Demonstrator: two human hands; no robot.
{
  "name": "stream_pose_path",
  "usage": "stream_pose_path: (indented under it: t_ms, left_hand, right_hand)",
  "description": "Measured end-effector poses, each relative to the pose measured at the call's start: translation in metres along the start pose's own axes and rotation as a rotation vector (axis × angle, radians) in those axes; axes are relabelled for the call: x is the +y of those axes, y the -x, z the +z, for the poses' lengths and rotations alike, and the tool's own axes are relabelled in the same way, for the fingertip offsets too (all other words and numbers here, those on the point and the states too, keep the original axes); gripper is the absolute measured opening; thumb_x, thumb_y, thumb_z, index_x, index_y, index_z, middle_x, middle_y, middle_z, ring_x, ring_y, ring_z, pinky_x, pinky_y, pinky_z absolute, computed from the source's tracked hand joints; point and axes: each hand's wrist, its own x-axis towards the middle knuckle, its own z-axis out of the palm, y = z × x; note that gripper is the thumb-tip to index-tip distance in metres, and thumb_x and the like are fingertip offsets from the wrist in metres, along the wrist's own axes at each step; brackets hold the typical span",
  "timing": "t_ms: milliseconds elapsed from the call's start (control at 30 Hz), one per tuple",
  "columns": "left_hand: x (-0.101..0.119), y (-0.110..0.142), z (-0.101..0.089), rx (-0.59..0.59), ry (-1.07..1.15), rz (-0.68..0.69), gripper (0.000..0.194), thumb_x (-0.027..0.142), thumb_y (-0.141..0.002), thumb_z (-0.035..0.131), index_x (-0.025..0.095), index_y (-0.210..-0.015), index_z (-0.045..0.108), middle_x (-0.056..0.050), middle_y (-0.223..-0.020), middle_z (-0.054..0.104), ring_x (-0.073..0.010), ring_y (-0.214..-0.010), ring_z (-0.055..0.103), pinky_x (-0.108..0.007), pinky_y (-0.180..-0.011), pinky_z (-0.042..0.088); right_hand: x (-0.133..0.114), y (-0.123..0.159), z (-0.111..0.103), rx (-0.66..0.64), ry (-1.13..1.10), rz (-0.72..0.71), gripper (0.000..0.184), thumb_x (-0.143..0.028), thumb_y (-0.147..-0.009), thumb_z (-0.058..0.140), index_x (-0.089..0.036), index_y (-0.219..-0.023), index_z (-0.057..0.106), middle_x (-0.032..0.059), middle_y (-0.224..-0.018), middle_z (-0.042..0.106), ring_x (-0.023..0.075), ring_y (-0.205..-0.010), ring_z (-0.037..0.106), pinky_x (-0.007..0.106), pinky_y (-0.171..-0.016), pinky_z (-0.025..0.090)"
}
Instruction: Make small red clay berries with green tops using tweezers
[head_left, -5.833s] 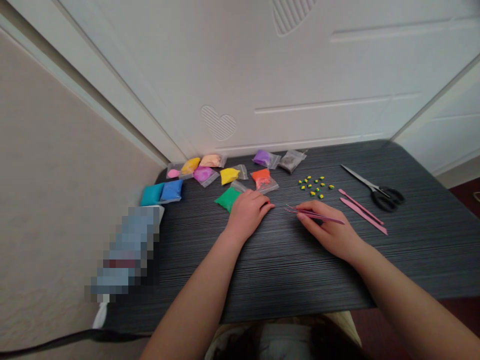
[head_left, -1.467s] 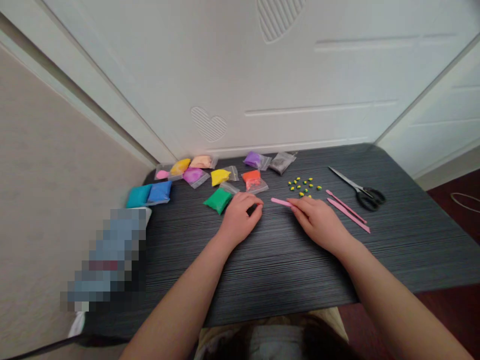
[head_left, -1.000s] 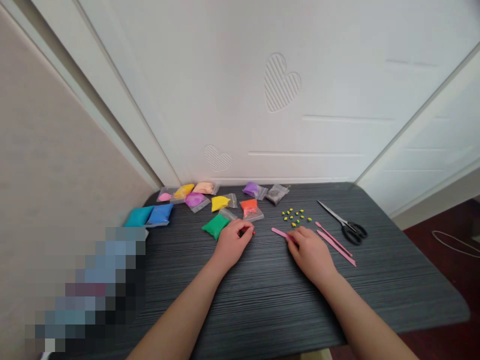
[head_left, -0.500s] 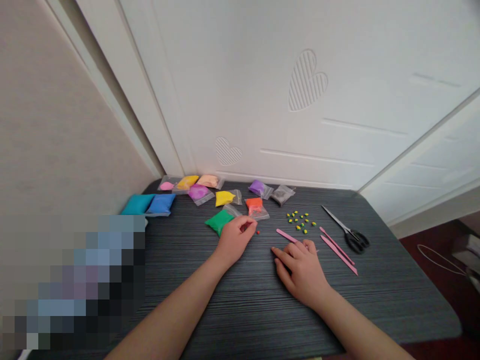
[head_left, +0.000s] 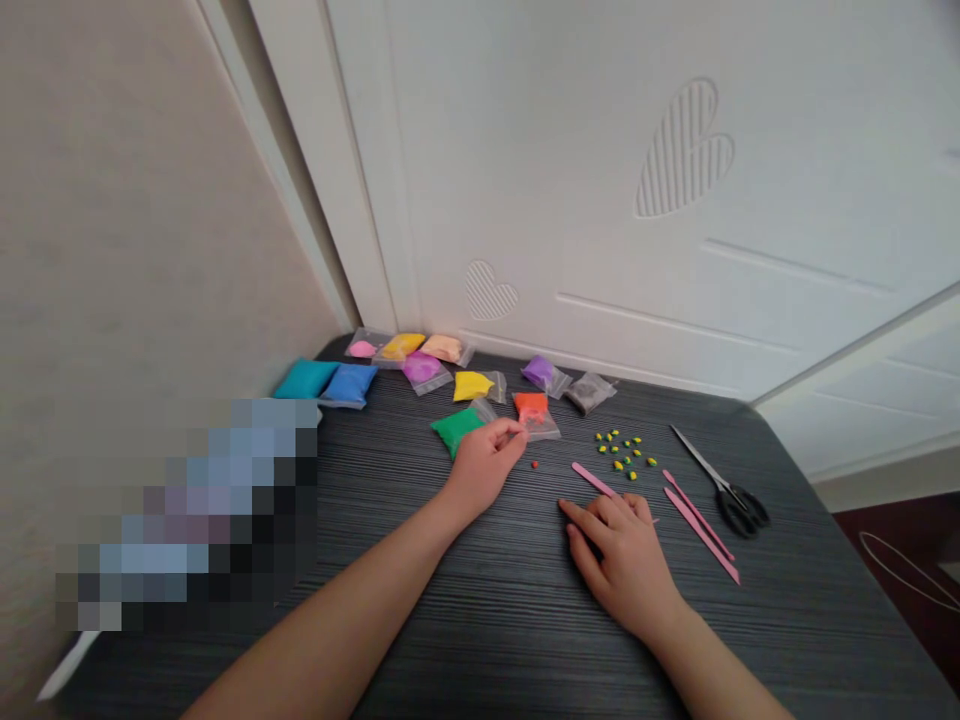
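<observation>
My left hand (head_left: 487, 462) is over the left-middle of the table, thumb and fingers pinched together. Its fingertips are at the edge of a clear zip bag of orange clay (head_left: 531, 407); whatever they hold is too small or hidden. A bag of green clay (head_left: 456, 430) lies partly behind this hand. A tiny red ball of clay (head_left: 535, 464) sits on the table to the right of the fingertips. My right hand (head_left: 619, 550) rests palm down with index finger and thumb stretched out, partly covering a pink modelling tool (head_left: 592, 478).
Several small yellow-and-green clay pieces (head_left: 632, 476) lie beyond my right hand. Two more pink tools (head_left: 701, 535) and black-handled scissors (head_left: 739, 508) are to the right. Bagged clays, including yellow (head_left: 472, 386), purple (head_left: 538, 371) and blue (head_left: 349, 383), line the back by the white panel (head_left: 525, 200).
The view has swung left, so the scene sits further right. My left thumb and fingers have come closer together by the orange clay bag. My right hand stays about where it was on the table.
</observation>
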Motion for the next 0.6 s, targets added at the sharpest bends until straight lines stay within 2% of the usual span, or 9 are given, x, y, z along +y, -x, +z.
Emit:
stream_pose_path:
  t_ms: [367,600]
  left_hand:
    - [0.0061,0.0006,-0.0014,0.0,0.046,-0.017,0.023,0.036,-0.077,0.049,0.016,-0.075,0.06,0.004,-0.056,0.051,-0.0103,-0.051,0.044,-0.022,-0.051,0.033]
    - [0.0085,-0.0023,-0.0025,0.043,0.09,-0.02,0.02,0.035,-0.076,0.051,0.016,-0.073,0.059,0.003,-0.063,0.056,-0.0104,-0.059,0.049,-0.022,-0.057,0.036]
  right_hand:
    - [-0.0007,0.0001,0.0005,-0.022,-0.005,-0.021,0.031,-0.028,-0.087,0.039,-0.025,-0.114,0.053,0.0037,-0.082,0.055,0.0172,-0.081,0.047,0.04,-0.082,0.026]
    - [-0.0012,-0.0019,0.0,-0.035,-0.001,-0.019,0.033,-0.03,-0.087,0.038,-0.025,-0.117,0.051,0.0042,-0.084,0.056,0.0182,-0.084,0.048,0.04,-0.082,0.026]
